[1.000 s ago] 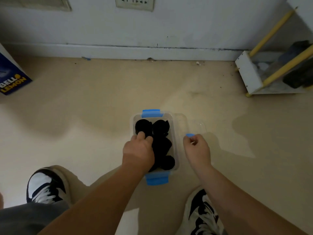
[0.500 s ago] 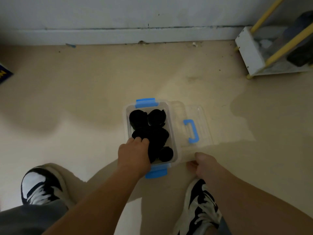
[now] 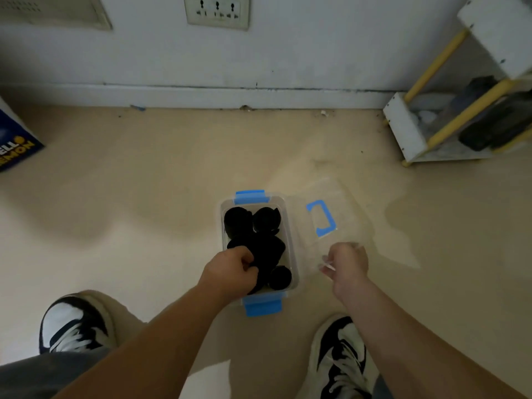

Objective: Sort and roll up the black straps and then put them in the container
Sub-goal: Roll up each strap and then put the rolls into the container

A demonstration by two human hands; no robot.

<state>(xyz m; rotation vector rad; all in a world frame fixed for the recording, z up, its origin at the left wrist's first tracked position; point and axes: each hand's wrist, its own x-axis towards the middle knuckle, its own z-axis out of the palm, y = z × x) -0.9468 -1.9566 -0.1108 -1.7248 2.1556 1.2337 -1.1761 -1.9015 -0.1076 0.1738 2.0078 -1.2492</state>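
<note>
- While the left hand [image 3: 230,272] reaches into the container [image 3: 291,234] with its fingers curled round one of the rolled black straps [image 3: 266,220], the right hand [image 3: 347,262] pinches the near edge of the clear lid [image 3: 345,203].
- The lid, with its blue handle [image 3: 321,218], sits just beside the container's right wall; it is blurred, and I cannot tell whether its far edge touches the floor [image 3: 144,197].
- The straps fill the container as several dark rolls that touch one another; the left hand covers the near ones, and in the dim light the middle rolls merge into one black mass.
- Blue clips [image 3: 250,197] stand at the container's far and near ends.
- Two black-and-white shoes [image 3: 72,323] flank the forearms, both cut off by the lower edge.
- Well apart on the left is a blue box [image 3: 17,142] with yellow lettering, only partly in view.
- On the right, a white rack with yellow bars [image 3: 403,128] holds dark objects too unclear to name.
- A wall socket [image 3: 217,11] is above the baseboard.
</note>
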